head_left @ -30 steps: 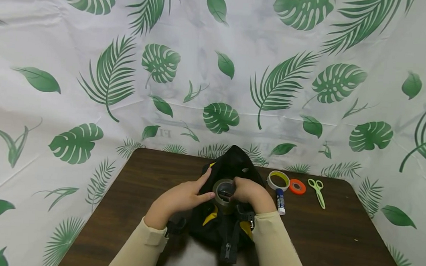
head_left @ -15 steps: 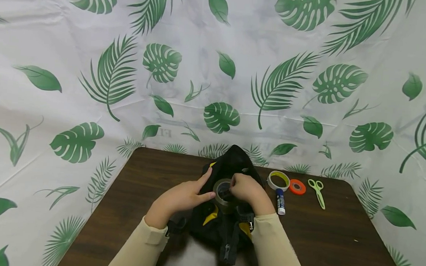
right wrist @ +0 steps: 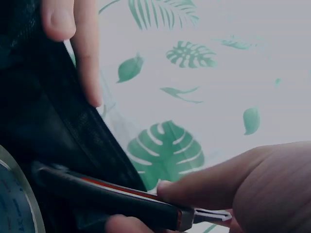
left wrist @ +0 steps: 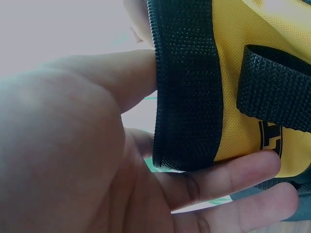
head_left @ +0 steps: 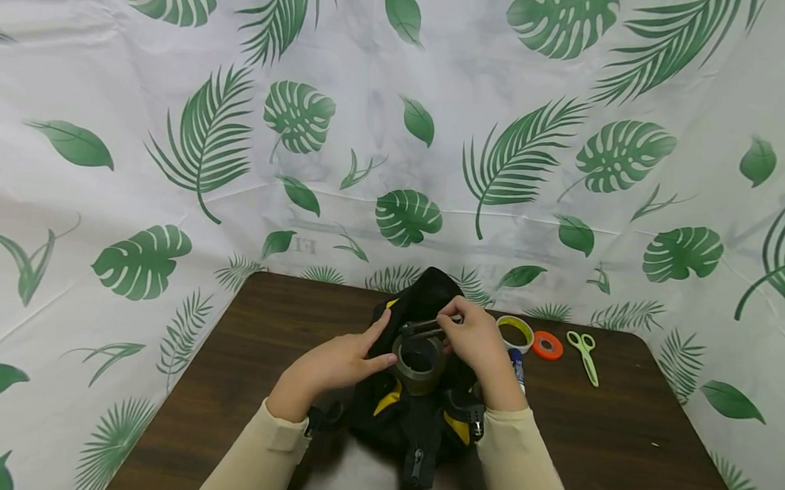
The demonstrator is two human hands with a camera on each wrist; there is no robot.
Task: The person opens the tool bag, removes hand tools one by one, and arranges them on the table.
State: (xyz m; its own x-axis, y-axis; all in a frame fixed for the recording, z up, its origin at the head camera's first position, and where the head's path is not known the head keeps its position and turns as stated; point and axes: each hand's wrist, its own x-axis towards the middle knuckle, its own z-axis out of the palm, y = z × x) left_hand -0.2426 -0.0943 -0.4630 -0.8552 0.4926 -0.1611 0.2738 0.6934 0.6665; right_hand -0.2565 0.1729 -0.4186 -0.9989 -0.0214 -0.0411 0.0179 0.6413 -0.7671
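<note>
A black-and-yellow tool bag (head_left: pixel 370 414) stands with its zipped mouth open. My left hand (head_left: pixel 336 364) holds its left rim; in the left wrist view the thumb goes inside the zipper edge (left wrist: pixel 187 87) and two fingers lie along the yellow outside. My right hand (head_left: pixel 477 342) pinches a slim black-handled tool (right wrist: pixel 112 196) with a red strip and a narrow metal end, its exact kind unclear. The tool lies nearly level over the bag's mouth, just above a wide roll of brown tape (head_left: pixel 417 379) sitting in the opening.
Right of the bag lie a white tape roll with a yellow core (head_left: pixel 524 344), an orange tape roll (head_left: pixel 539 344) and pale green scissors (head_left: pixel 585 351). A glue stick (head_left: pixel 516 362) is partly behind my right hand. A leaf-print sheet (head_left: pixel 340 220) hangs behind the brown table (head_left: pixel 283 298).
My right hand has come up out of the tape roll's hole and moved right, bringing out the black-handled tool. My left hand has stayed on the bag's rim.
</note>
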